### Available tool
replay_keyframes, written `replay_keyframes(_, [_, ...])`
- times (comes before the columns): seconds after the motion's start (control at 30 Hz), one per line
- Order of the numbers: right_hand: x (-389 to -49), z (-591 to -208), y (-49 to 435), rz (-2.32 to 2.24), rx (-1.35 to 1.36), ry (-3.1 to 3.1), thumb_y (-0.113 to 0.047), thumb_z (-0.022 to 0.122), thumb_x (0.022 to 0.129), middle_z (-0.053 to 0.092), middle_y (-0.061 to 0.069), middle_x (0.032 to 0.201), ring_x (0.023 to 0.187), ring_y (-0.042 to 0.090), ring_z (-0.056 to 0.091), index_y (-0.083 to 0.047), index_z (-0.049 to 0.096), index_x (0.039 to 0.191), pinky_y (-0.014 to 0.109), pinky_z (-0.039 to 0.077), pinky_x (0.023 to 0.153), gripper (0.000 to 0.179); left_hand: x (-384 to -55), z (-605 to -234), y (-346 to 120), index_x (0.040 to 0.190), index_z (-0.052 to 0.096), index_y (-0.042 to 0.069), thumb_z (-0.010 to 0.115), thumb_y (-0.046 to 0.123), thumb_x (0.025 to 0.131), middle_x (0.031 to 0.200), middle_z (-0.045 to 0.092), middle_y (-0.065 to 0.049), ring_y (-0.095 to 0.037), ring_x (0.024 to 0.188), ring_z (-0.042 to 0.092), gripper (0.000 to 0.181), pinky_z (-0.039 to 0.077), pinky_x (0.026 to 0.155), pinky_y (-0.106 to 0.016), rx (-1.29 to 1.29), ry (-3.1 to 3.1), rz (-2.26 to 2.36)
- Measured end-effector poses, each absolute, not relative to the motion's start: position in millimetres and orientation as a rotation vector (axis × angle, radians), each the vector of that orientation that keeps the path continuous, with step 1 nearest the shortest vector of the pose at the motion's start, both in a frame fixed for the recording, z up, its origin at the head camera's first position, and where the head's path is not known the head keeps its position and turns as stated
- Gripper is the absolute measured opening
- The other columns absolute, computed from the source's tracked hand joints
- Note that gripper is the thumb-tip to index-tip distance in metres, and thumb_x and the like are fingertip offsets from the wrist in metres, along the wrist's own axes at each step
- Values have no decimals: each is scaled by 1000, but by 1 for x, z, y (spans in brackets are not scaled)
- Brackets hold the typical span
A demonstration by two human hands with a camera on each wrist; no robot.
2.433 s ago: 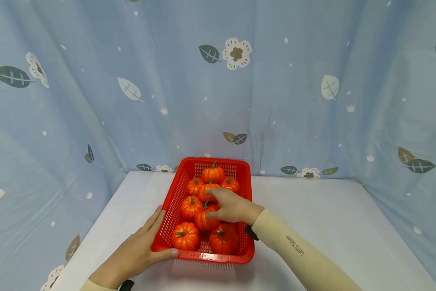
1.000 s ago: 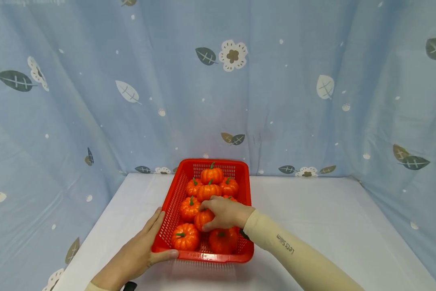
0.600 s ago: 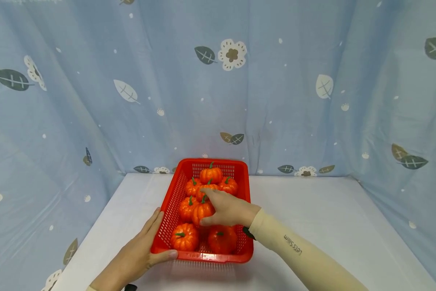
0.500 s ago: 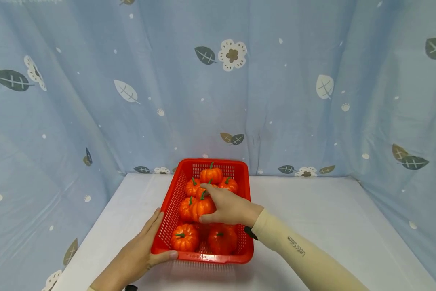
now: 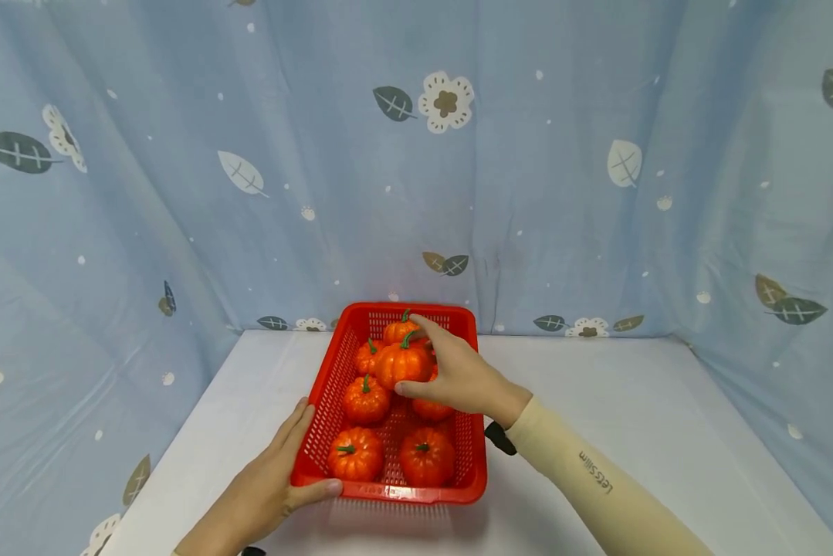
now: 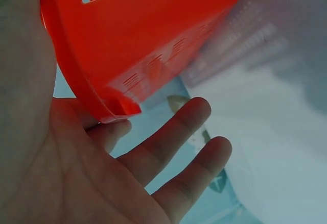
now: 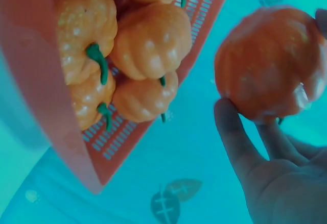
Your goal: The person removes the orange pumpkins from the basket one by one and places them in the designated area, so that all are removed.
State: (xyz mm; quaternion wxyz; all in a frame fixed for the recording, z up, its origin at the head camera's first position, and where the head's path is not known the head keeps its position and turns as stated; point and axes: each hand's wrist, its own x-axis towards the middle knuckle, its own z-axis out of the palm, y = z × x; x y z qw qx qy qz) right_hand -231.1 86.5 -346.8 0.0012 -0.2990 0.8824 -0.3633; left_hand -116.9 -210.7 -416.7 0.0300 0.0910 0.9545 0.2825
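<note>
A red plastic basket (image 5: 409,493) with slotted walls holds several small orange toy pumpkins (image 5: 356,454) with green stems. My right hand (image 5: 468,378) holds one pumpkin (image 5: 404,366) between thumb and fingers, above the others. In the right wrist view this pumpkin (image 7: 265,63) is apart from the rest, thumb and fingertips at its sides. My left hand (image 5: 259,483) rests at the basket's near left corner, thumb on the front rim and fingers along the left side. The left wrist view shows its fingers (image 6: 166,137) stretched out beside the basket wall (image 6: 127,45).
The basket stands on a white table (image 5: 583,425), close to a blue curtain (image 5: 548,193) printed with leaves and flowers. The curtain also hangs on the left and right sides. White table surface shows on both sides of the basket.
My right hand has gripped a pumpkin in the middle of the basket and lifted it, moving toward the back and slightly right. My left hand has stayed at the basket's corner.
</note>
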Motion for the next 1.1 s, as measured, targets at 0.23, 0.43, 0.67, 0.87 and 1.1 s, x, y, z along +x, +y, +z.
replay_keyframes(0.23, [-239, -342, 108, -1359, -777, 2826, -50, 83, 81, 53, -1, 139, 121, 18, 55, -18, 30, 159, 44, 48, 102, 99, -118, -417, -211, 164, 15, 11, 65, 80, 75, 170, 9, -9, -41, 146, 32, 123, 42, 104, -61, 294, 2947, 858])
replay_keyframes(0.43, [-246, -338, 132, -1565, -685, 2802, -46, 84, 81, 53, 3, 138, 120, 27, 56, -16, 37, 156, 46, 48, 101, 93, -117, -419, -211, 164, 15, 11, 65, 79, 75, 170, 9, -8, -40, 146, 32, 122, 42, 104, -60, 301, 2951, 871])
replay_keyframes(0.67, [-251, -342, 162, -1598, -577, 2834, -44, 83, 84, 49, 8, 144, 122, 32, 56, -16, 35, 155, 47, 51, 97, 90, -117, -420, -212, 164, 14, 11, 65, 79, 75, 170, 9, -9, -40, 146, 32, 122, 42, 104, -61, 289, 2949, 868])
replay_keyframes(0.87, [-257, -354, 187, -1572, -444, 2890, -47, 81, 84, 44, 16, 152, 126, 38, 54, -13, 28, 156, 52, 49, 100, 96, -118, -419, -212, 164, 14, 11, 65, 79, 75, 169, 9, -10, -41, 146, 32, 123, 41, 105, -61, 293, 2936, 864])
replay_keyframes(1.1, [-264, -378, 208, -1483, -305, 2969, -50, 81, 83, 44, 20, 151, 125, 40, 53, -7, 25, 158, 54, 47, 101, 103, -119, -420, -212, 164, 13, 12, 65, 80, 74, 170, 8, -9, -41, 145, 33, 124, 42, 103, -61, 266, 2928, 863])
